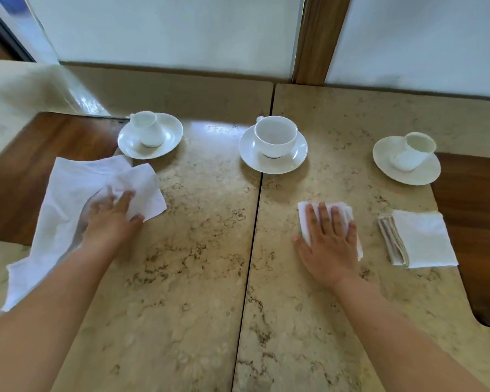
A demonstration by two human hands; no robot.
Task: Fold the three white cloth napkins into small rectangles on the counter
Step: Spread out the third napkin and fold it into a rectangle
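Two hands on napkins at a veined beige stone counter (198, 250) under pale wall panels.

The left hand (111, 219) bunches the loose, rumpled napkin (68, 193) at the counter's left edge, fingers curled into the cloth. The right hand (330, 241) lies flat, fingers straight, on a small folded napkin (304, 219). Another folded square (422, 239) sits near the right edge. Three glossy white cups on saucers (273, 161) line the back.

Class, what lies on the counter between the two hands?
Head view: only bare counter with a dark seam between left hand and right hand.
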